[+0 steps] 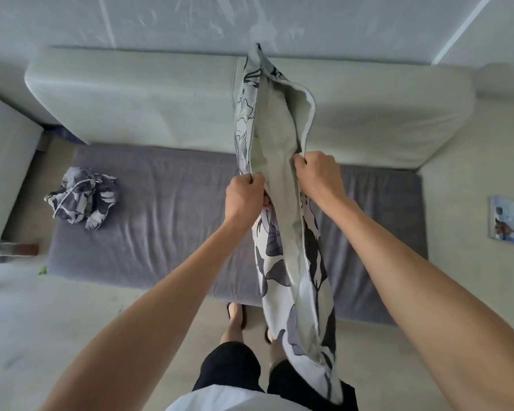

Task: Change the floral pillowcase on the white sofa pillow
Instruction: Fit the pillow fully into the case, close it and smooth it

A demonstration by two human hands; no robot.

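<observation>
I hold a white pillow [281, 161] upright in front of me, partly inside a floral pillowcase [269, 247] with grey-purple leaves. My left hand [244, 197] is shut on the left edge of the pillowcase opening. On the right edge of the opening my right hand [318, 173] grips the cloth. The pillow's white middle shows between the two edges. A second floral pillowcase [82, 198] lies crumpled on the left of the sofa seat.
The sofa has a grey seat cover [161, 221] and a pale back cushion [131, 99], with an armrest [3, 161] at the left. A picture [509, 221] lies at the right. My feet in sandals [236, 315] stand on the pale floor.
</observation>
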